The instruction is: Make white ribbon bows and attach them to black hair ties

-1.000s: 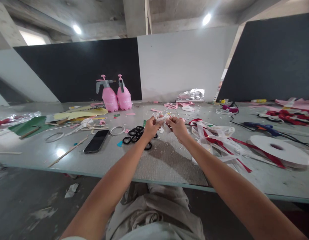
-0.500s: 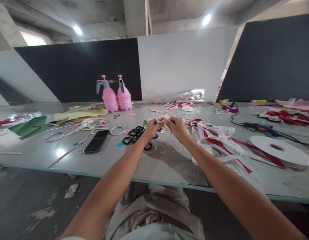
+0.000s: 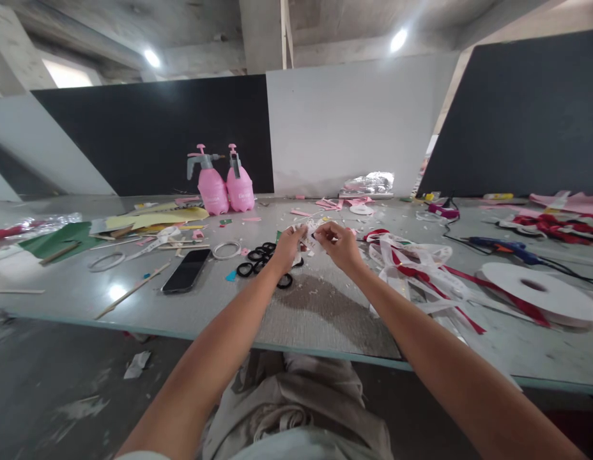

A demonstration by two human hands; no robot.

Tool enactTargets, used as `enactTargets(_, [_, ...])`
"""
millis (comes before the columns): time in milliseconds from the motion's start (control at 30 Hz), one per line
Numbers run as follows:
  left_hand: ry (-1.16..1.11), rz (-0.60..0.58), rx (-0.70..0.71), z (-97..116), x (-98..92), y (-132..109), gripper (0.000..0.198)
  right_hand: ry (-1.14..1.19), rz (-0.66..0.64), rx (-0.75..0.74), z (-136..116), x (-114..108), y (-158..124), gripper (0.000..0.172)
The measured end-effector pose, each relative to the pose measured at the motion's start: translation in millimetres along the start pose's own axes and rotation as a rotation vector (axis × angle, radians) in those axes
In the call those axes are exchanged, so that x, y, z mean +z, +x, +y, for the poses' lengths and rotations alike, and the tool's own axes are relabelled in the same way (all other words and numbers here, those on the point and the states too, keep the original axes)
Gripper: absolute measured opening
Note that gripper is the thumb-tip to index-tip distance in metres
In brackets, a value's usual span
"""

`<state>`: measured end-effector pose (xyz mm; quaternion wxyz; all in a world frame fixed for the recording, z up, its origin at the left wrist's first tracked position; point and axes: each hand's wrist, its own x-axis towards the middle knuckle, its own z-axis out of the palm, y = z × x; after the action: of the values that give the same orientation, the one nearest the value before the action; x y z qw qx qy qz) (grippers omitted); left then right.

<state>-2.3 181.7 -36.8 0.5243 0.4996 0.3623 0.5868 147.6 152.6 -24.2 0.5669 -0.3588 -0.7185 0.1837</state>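
Note:
Between my hands, above the table, is a bunched white ribbon (image 3: 309, 241) with printed letters. My left hand (image 3: 290, 249) is closed, pinching the left side of it. My right hand (image 3: 343, 246) has its thumb and fingers pinched at the ribbon's right side. A small dark spot shows near those fingertips, too small to name. Just left of and below my left hand lie several black hair ties (image 3: 258, 257), partly covered by it. Right of my right hand is a tangle of white and red ribbons (image 3: 421, 268).
A phone (image 3: 187, 271) and a wooden stick (image 3: 133, 291) lie on the left. Two pink spray bottles (image 3: 213, 190) stand at the back. On the right are a ribbon spool (image 3: 560, 294) and a blue glue gun (image 3: 505, 246) with a cord. Scraps are scattered about the table (image 3: 320, 313).
My hands have drawn slightly apart, and more of the printed ribbon shows between them. The right fingers have shifted and curled at its edge. The view has moved very slightly.

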Motion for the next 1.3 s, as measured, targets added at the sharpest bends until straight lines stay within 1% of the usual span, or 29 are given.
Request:
enactTargets(33, [0.001, 0.003, 0.001, 0.4, 0.2, -0.3, 0.041, -0.009, 0.013, 0.004, 1.0, 0.0, -0.1, 0.018])
enactTargets(100, [0.008, -0.009, 0.003, 0.6, 0.8, -1.0, 0.042, -0.001, 0.042, 0.044, 4.0, 0.7, 0.0, 0.027])
enactTargets(167, [0.02, -0.033, 0.009, 0.2, 1.5, -1.6, 0.042, 0.013, 0.036, 0.096, 7.4, 1.9, 0.2, 0.034])
enactTargets(200, [0.028, -0.044, 0.013, -0.1, 1.9, -1.9, 0.042, 0.012, 0.018, 0.115, 8.8, 2.5, 0.3, 0.032])
enactTargets(267, [0.048, -0.061, 0.02, -0.6, 2.7, -2.3, 0.043, -0.009, -0.014, 0.134, 10.7, 3.5, 0.5, 0.022])
enactTargets(333, [0.07, -0.075, 0.018, -0.3, 3.5, -2.9, 0.044, -0.041, -0.005, 0.136, 11.0, 4.0, 0.8, 0.016])
enactTargets(433, [0.091, -0.1, 0.026, 0.9, 4.7, -4.6, 0.043, -0.088, 0.045, 0.152, 9.3, 3.7, 1.2, 0.013])
enactTargets(533, [0.088, -0.123, 0.041, 0.9, 5.5, -5.7, 0.041, -0.137, 0.066, 0.175, 7.3, 2.9, 1.5, 0.012])
enactTargets(667, [0.019, -0.167, 0.009, -3.4, 5.2, -3.2, 0.038, -0.207, 0.095, 0.162, 5.5, 2.1, 1.1, 0.012])
enactTargets(733, [-0.016, -0.187, -0.004, -5.9, 4.4, -0.9, 0.037, -0.204, 0.11, 0.151, 4.4, 1.4, 0.7, 0.013])
enactTargets(800, [-0.024, -0.163, -0.012, -7.5, 3.1, 1.2, 0.037, -0.179, 0.126, 0.126, 2.9, 0.6, 0.3, 0.013])
enactTargets(867, [-0.027, -0.097, -0.018, -7.7, 1.5, 2.6, 0.038, -0.142, 0.128, 0.085, 1.7, 0.3, -0.2, 0.013])
enactTargets(967, [-0.062, -0.027, -0.012, -6.4, -0.6, 3.2, 0.04, -0.064, 0.076, 0.075, 2.0, 1.9, -1.2, 0.014])
enactTargets(1133, [-0.076, -0.011, -0.014, -2.5, -0.6, 1.1, 0.041, 0.07, -0.035, 0.174, 5.9, 8.2, -3.7, 0.028])
enactTargets(1300, [-0.062, -0.028, 0.004, 0.3, 1.3, -1.3, 0.042, 0.131, -0.053, 0.195, 6.0, 10.3, -4.3, 0.03])
